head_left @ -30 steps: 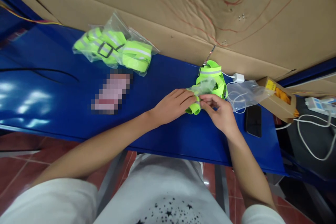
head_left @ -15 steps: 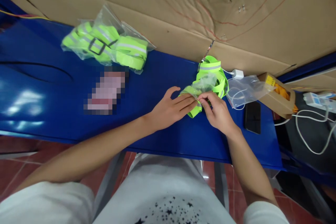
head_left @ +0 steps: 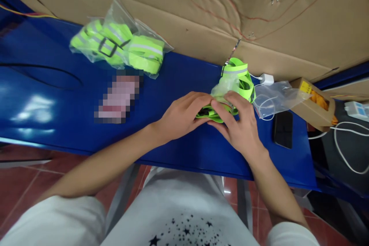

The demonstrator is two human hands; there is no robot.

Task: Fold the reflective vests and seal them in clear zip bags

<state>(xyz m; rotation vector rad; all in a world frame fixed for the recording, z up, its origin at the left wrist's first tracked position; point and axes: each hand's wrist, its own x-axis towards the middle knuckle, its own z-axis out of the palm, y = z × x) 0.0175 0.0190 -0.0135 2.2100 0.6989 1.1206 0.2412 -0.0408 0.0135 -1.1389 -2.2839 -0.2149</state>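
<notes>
Between my two hands is a folded neon-yellow reflective strap (head_left: 212, 114) with a dark buckle part showing. My left hand (head_left: 187, 113) grips its left side, thumb and fingers closed around it. From the right, my right hand (head_left: 238, 121) pinches the same strap, its fingers bent over the top. A crumpled clear plastic bag (head_left: 226, 85) lies against the strap just beyond my fingers; whether it covers the strap cannot be made out. Behind it sits another coiled neon-yellow reflective strap (head_left: 239, 71).
Bagged neon straps (head_left: 115, 44) lie at the back left of the blue table (head_left: 173, 80), near a pixelated rectangle (head_left: 119, 96). To the right are an empty clear bag (head_left: 276, 98), a white charger (head_left: 266, 79), a black phone (head_left: 283, 128) and a cardboard box (head_left: 314, 103).
Both hands have closed around the strap. My left fingers, stretched out before, are now curled on its side. The strap's folded edge and dark buckle part have come into sight.
</notes>
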